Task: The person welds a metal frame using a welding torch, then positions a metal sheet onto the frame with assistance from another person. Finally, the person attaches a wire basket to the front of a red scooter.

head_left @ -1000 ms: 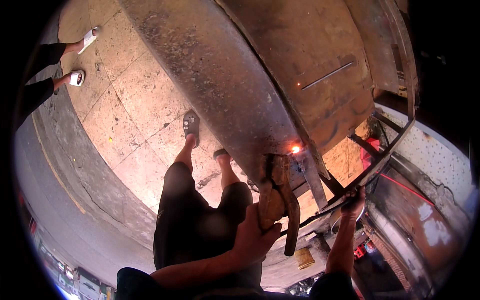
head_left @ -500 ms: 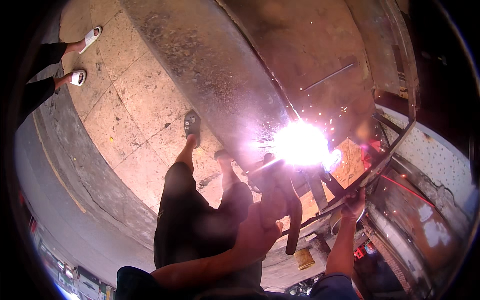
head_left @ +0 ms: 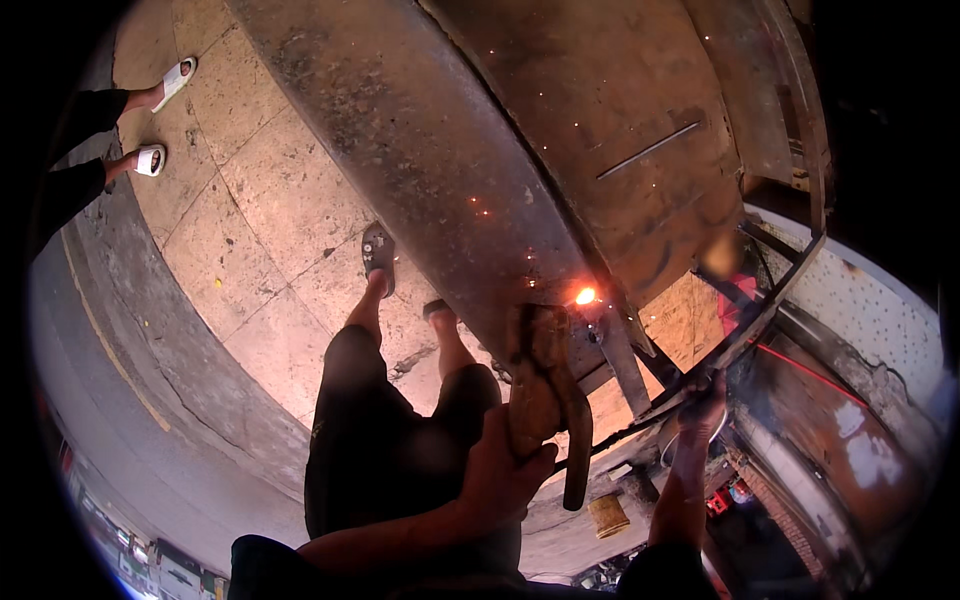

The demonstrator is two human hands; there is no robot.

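Note:
My left hand [head_left: 497, 475] is closed round a worn brown electrode holder [head_left: 540, 385] with a curved lever on its right side. Just past the holder's far end, an orange-hot spot [head_left: 586, 296] glows at the edge of a long dark steel sheet [head_left: 430, 150], by the joint with a second steel sheet [head_left: 640, 90]. I cannot make out an electrode in the holder. To the right, my right hand [head_left: 704, 405] is closed on the dark metal frame [head_left: 765, 310]; its fingers are dim and partly hidden.
A thin rod [head_left: 648, 151] lies on the second sheet. Another person's legs in white slippers [head_left: 152, 160] stand at far left on tiled floor [head_left: 240, 180]. A speckled white panel [head_left: 860, 290], a red cord [head_left: 812, 375] and a yellowish can [head_left: 607, 516] are at right.
The blinding white arc and spray of sparks have died down to a small orange glow with a few sparks. Both hands keep nearly the same places.

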